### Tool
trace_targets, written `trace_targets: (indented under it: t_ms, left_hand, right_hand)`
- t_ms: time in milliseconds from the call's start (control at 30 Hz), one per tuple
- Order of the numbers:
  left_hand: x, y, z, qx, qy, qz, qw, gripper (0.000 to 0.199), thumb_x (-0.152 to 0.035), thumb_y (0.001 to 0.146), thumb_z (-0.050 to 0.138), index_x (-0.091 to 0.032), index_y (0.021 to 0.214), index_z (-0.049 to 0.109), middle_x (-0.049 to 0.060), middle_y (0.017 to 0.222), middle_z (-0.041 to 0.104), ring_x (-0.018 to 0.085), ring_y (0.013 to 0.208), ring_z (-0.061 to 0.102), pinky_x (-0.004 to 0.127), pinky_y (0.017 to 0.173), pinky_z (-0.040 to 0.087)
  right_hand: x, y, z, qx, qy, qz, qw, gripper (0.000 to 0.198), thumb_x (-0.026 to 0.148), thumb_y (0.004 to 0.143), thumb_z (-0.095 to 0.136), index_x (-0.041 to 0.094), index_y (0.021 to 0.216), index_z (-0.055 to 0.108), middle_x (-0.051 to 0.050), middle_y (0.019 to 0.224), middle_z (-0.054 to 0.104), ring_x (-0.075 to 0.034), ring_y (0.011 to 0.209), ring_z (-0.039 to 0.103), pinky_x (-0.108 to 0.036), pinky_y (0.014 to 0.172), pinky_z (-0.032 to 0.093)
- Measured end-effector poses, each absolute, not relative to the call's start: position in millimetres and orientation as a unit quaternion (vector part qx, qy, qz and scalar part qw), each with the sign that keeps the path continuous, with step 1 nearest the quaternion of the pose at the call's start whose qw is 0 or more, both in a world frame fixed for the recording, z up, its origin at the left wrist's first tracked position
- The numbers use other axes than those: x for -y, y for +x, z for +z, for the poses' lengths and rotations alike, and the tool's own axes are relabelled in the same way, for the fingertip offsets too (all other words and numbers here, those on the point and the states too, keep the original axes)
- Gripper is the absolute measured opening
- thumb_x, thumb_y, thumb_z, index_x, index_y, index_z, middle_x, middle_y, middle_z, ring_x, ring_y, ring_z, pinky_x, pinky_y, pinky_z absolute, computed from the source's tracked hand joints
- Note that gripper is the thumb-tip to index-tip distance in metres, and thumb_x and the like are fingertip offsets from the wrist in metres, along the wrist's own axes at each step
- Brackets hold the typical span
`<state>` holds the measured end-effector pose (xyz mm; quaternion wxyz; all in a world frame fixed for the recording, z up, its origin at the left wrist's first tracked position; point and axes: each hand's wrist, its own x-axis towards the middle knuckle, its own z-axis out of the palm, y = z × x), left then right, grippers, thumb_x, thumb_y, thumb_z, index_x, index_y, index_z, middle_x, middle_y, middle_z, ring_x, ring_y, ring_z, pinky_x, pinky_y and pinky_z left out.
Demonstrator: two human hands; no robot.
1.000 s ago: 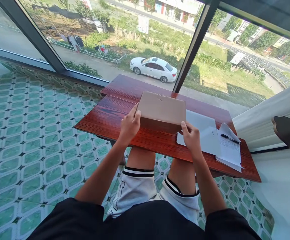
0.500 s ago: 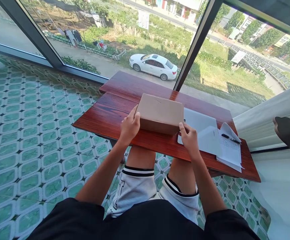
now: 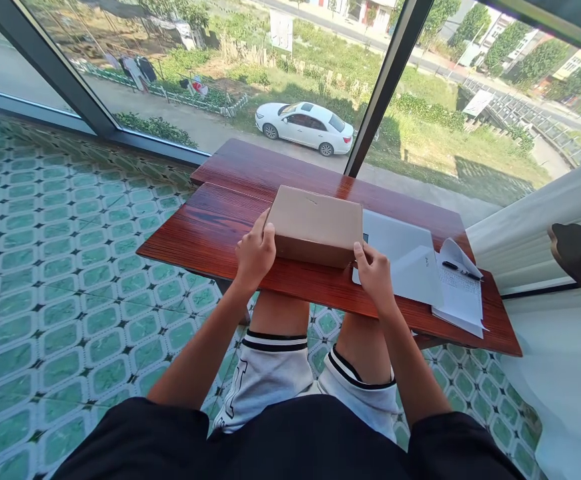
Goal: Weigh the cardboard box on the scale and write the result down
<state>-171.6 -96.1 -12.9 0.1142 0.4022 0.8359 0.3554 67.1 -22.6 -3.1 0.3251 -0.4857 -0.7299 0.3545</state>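
A closed brown cardboard box (image 3: 317, 220) is in front of me at the reddish wooden table (image 3: 195, 230). My left hand (image 3: 257, 250) grips its left end, thumb on the near corner and the other fingers hidden behind the side. At the opposite end my right hand (image 3: 374, 268) holds the near right corner, its thumb against the front face. Whether the box rests fully on the tabletop or is slightly raised, I cannot tell. Just right of the box lies a silver laptop (image 3: 410, 257) with its lid down, close to my right hand.
Papers with handwriting (image 3: 457, 293) lie at the table's right end, a black pen (image 3: 460, 270) on top. Large windows with a dark frame (image 3: 387, 87) rise behind the table. A pale curtain (image 3: 540, 267) hangs at the right, near a dark curved object (image 3: 580, 260).
The view has shifted slightly, so everything sits a little differently in the picture. Both hands keep the same hold on the box, with no clear movement of it.
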Motion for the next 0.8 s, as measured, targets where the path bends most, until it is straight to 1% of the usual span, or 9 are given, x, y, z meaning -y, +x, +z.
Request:
trace_targets:
  t_ms: [167,233,300,400,467,500,633,733,800]
  left_hand:
    - [97.2,-169.0,-19.1,-0.831,0.398,0.371,0.111,0.062,-0.040,0.097,0.020,-0.023,0.151,0.045,0.006,0.158,0.047,0.032,0.127,0.061,0.045,0.110,0.042]
    - [97.8,-168.8,-22.4,-0.822,0.411,0.379,0.109,0.062,-0.041,0.098,0.019,-0.022,0.152,0.043,0.007,0.160,0.045,0.030,0.130,0.059,0.045,0.113,0.040]
    - [98.9,-169.0,-25.6,-0.805,0.424,0.405,0.087,0.063,-0.044,0.099,0.019,-0.019,0.154,0.040,0.009,0.159,0.046,0.028,0.138,0.053,0.044,0.118,0.036]
    - [101.8,-168.5,-26.0,-0.788,0.435,0.435,-0.024,0.065,-0.045,0.098,0.024,-0.013,0.154,0.038,0.015,0.163,0.039,0.027,0.155,0.029,0.046,0.127,0.023]
    - [104.0,-165.9,-22.1,-0.783,0.450,0.418,-0.098,0.063,-0.042,0.096,0.031,-0.013,0.151,0.042,0.016,0.165,0.033,0.028,0.159,0.017,0.050,0.129,0.016]
    - [104.6,-163.4,-19.3,-0.779,0.462,0.407,-0.121,0.062,-0.040,0.095,0.034,-0.014,0.150,0.044,0.017,0.165,0.032,0.029,0.160,0.015,0.052,0.129,0.016]
    - [99.4,-143.7,-9.2,-0.732,0.545,0.379,-0.153,0.056,-0.035,0.088,0.044,-0.017,0.140,0.055,0.016,0.157,0.046,0.032,0.157,0.023,0.054,0.126,0.022]
    - [87.9,-119.8,-5.5,-0.653,0.631,0.371,-0.195,0.049,-0.029,0.085,0.049,-0.024,0.132,0.062,0.011,0.148,0.057,0.030,0.151,0.037,0.051,0.122,0.030]
    - [79.0,-101.3,-3.2,-0.576,0.687,0.370,-0.245,0.050,-0.022,0.084,0.051,-0.028,0.133,0.061,0.007,0.144,0.061,0.026,0.147,0.044,0.047,0.119,0.034]
  right_hand:
    - [18.8,71.8,-8.8,0.728,-0.474,0.378,0.320,0.065,0.065,0.097,0.044,0.015,0.129,0.071,-0.008,0.120,0.071,-0.025,0.104,0.067,-0.035,0.094,0.052]
    - [14.5,78.5,-13.7,0.725,-0.460,0.409,0.308,0.067,0.066,0.096,0.047,0.018,0.139,0.064,-0.007,0.133,0.066,-0.025,0.111,0.067,-0.036,0.097,0.054]
    - [9.4,88.6,-18.4,0.716,-0.459,0.436,0.294,0.073,0.068,0.094,0.051,0.018,0.148,0.055,-0.008,0.138,0.062,-0.024,0.116,0.065,-0.037,0.096,0.056]
    - [2.8,108.1,-20.3,0.706,-0.476,0.434,0.294,0.079,0.070,0.092,0.053,0.015,0.149,0.052,-0.011,0.133,0.065,-0.024,0.115,0.066,-0.038,0.091,0.059]
    - [-0.2,122.6,-16.8,0.707,-0.482,0.420,0.301,0.074,0.068,0.093,0.053,0.015,0.145,0.057,-0.011,0.127,0.068,-0.023,0.110,0.067,-0.037,0.086,0.061]
    - [-1.4,130.2,-14.2,0.709,-0.484,0.412,0.304,0.071,0.068,0.094,0.052,0.015,0.142,0.060,-0.011,0.124,0.069,-0.022,0.106,0.068,-0.036,0.083,0.061]
    - [-7.8,162.9,-4.7,0.716,-0.502,0.379,0.303,0.064,0.066,0.095,0.050,0.017,0.131,0.069,-0.009,0.112,0.072,-0.020,0.094,0.069,-0.032,0.073,0.060]
    - [-16.9,188.9,-4.3,0.719,-0.522,0.339,0.309,0.060,0.065,0.095,0.052,0.019,0.128,0.072,-0.009,0.106,0.072,-0.020,0.088,0.068,-0.034,0.074,0.056]
    - [-23.7,205.7,-5.9,0.725,-0.531,0.301,0.319,0.058,0.063,0.095,0.052,0.018,0.124,0.074,-0.008,0.099,0.072,-0.019,0.082,0.067,-0.035,0.077,0.054]
